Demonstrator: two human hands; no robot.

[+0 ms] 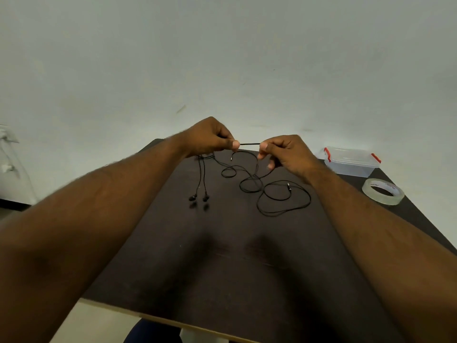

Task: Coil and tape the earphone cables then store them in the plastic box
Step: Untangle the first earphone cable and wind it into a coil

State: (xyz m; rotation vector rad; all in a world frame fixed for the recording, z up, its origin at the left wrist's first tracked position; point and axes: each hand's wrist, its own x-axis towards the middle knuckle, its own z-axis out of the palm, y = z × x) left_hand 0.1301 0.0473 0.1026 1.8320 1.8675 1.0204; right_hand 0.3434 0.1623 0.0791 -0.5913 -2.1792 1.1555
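Table (222, 256): dark wood top with a pale front edge, bare across its near half.
Earbuds (199, 197): two black buds hanging on thin wires just above the table, left of centre, below the left hand.
Earphone cable (272, 194): black, lying in loose loops on the table right of the buds; two small metal plugs show, one in the right loop and one nearer the hands.
Left hand (210, 138): raised above the far part of the table, thumb and fingers pinching one end of a short, taut stretch of cable.
Right hand (284, 152): at the same height just beside the left, pinching the other end of that stretch.
Tape roll (382, 191): clear, lying flat near the table's right edge.
Plastic box (352, 160): clear with red clips, lid on, at the far right corner just behind the tape.
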